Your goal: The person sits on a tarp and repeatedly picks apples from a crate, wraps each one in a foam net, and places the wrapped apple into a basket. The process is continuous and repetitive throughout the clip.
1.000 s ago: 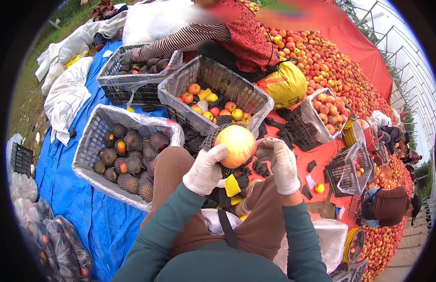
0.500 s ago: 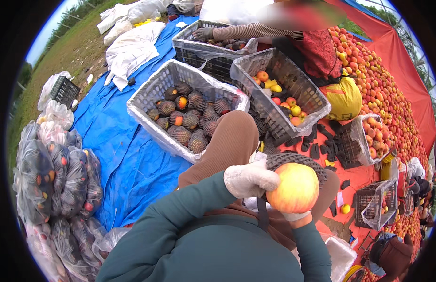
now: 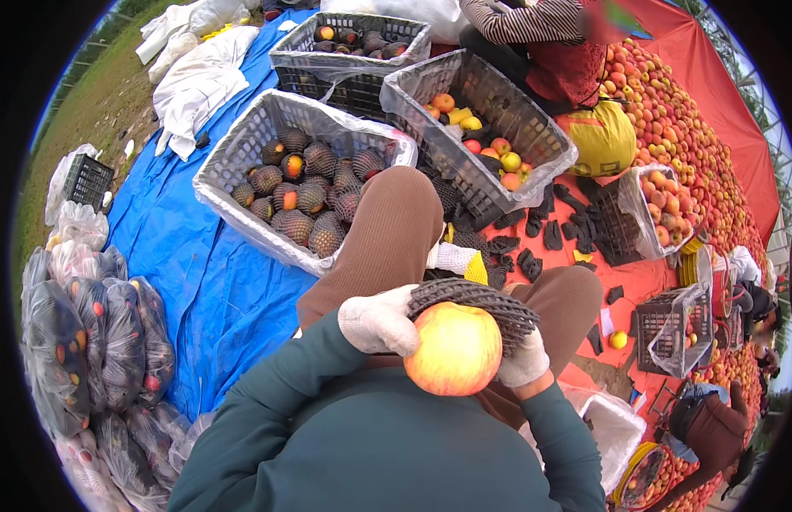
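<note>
A large yellow-red apple (image 3: 454,352) is held in front of my chest between my two white-gloved hands. A dark foam net sleeve (image 3: 477,300) arches over its far side, while the near side is bare. My left hand (image 3: 381,322) grips the apple's left side, thumb pressed on the skin by the sleeve's edge. At the right, my right hand (image 3: 526,358) is closed round the sleeve beside the apple; some of its fingers are hidden. Beyond my knee stands a lined crate (image 3: 210,183) of netted apples (image 3: 311,198).
A second crate (image 3: 490,198) holds bare apples, and a third crate (image 3: 298,58) stands behind. Loose dark sleeves (image 3: 531,264) lie on the red sheet. Bagged apples (image 3: 119,320) are stacked at left on a blue tarp (image 3: 200,307). A co-worker (image 3: 567,51) sits by the apple heap (image 3: 660,111).
The apple has moved left, and the sleeve now lies over its far side. My right hand has come into fuller view beside it. The co-worker's arm has drawn back from the far crate.
</note>
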{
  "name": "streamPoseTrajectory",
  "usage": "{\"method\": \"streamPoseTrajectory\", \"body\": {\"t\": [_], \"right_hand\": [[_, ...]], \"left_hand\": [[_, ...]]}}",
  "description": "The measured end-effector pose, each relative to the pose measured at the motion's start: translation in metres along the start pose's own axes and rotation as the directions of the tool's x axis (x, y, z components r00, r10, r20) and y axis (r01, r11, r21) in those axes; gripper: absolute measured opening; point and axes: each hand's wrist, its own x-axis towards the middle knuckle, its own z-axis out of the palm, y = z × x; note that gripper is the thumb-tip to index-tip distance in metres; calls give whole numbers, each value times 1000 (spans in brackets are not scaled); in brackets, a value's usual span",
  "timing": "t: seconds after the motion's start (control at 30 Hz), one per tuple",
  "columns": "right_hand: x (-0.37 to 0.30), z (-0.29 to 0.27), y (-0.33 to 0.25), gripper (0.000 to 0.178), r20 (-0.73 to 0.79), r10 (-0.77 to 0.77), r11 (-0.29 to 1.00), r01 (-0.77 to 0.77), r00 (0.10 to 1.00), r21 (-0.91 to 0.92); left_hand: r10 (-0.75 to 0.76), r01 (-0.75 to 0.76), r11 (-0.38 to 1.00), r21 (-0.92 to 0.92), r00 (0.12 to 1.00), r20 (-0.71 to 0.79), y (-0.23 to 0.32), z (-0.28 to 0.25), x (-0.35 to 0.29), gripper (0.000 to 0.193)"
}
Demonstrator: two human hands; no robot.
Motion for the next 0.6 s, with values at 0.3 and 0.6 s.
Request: {"method": "streamPoseTrajectory", "body": {"t": [0.3, 0.6], "right_hand": [[26, 34, -40, 12, -246, -400, 906, 341, 883, -250], [34, 66, -24, 17, 605, -441, -187, 592, 663, -784]], "left_hand": [[213, -125, 959, 253, 908, -360, 1, 1, 11, 82], [623, -153, 703, 695, 605, -496, 14, -4, 16, 65]]}}
